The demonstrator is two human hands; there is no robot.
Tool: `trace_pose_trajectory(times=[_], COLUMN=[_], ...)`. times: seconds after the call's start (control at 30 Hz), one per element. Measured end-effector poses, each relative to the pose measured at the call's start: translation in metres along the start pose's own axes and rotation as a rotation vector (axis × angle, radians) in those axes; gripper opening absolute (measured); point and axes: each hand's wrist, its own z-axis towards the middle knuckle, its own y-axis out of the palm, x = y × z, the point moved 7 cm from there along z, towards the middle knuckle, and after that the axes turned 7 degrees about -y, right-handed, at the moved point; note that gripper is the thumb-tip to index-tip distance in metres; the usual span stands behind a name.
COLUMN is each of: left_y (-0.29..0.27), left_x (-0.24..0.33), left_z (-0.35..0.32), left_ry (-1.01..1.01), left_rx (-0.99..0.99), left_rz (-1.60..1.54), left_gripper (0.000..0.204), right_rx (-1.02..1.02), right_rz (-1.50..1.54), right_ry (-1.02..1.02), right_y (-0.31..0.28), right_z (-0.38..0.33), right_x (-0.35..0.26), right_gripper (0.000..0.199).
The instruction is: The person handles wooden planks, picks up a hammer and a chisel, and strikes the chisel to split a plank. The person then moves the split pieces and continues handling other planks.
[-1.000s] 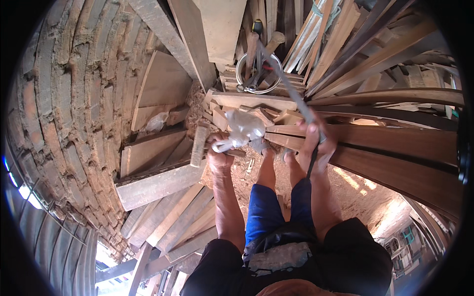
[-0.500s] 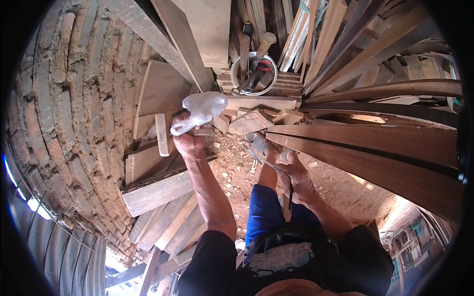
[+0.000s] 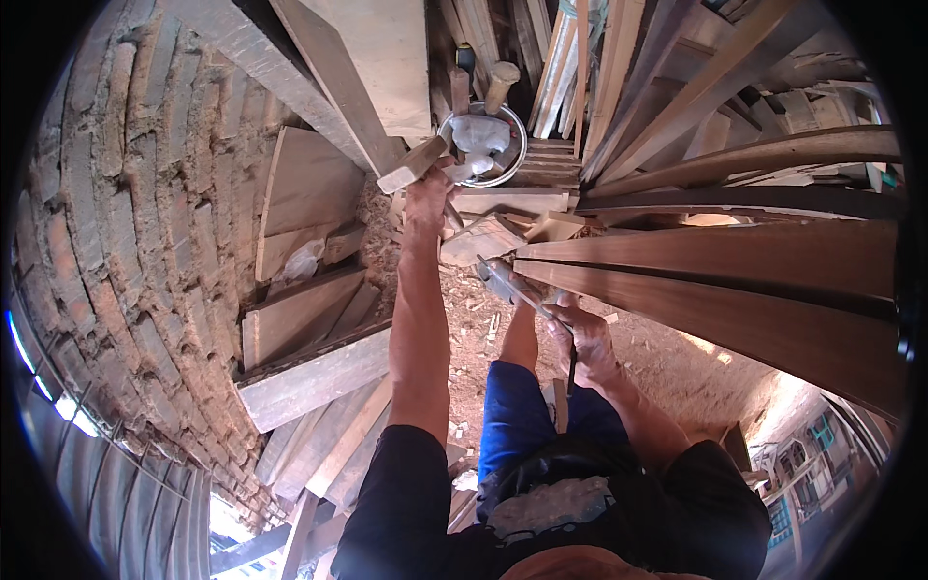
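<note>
My left hand (image 3: 426, 198) reaches far forward and grips a crumpled white cloth (image 3: 478, 135) at the rim of a round metal bowl (image 3: 519, 155). A pale wooden block (image 3: 410, 167) shows right beside that hand. My right hand (image 3: 580, 338) stays close to my blue-clad knees and is closed around a narrow tool (image 3: 505, 281). The tool's pale end points at the edge of the long dark brown planks (image 3: 735, 275) on my right.
A curved brick wall (image 3: 126, 242) fills the left side. Pale boards (image 3: 309, 372) lean against it, and more timber (image 3: 580, 68) is stacked at the back. Sawdust and chips (image 3: 464, 309) cover the ground between my legs and the bowl.
My left hand has carried the white cloth from near the dark planks out and forward to the metal bowl. My right hand has dropped from the planks toward my knees.
</note>
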Motion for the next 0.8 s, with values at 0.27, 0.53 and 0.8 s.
trace_pose_trajectory(times=[0.27, 0.53, 0.8], left_y=[0.021, 0.068, 0.009], left_x=[-0.011, 0.011, 0.052], left_z=[0.055, 0.050, 0.064], left_ry=[0.593, 0.110, 0.241], left_rx=[0.075, 0.114, 0.044], left_rz=[1.415, 1.786, 0.880], left_gripper=[0.047, 0.038, 0.060], right_rx=[-0.050, 0.079, 0.060], right_rz=[0.054, 0.015, 0.222], right_ry=[0.081, 0.030, 0.152], right_y=[-0.009, -0.015, -0.015], right_z=[-0.005, -0.025, -0.036], right_x=[0.007, 0.029, 0.038], right_gripper=[0.034, 0.021, 0.022])
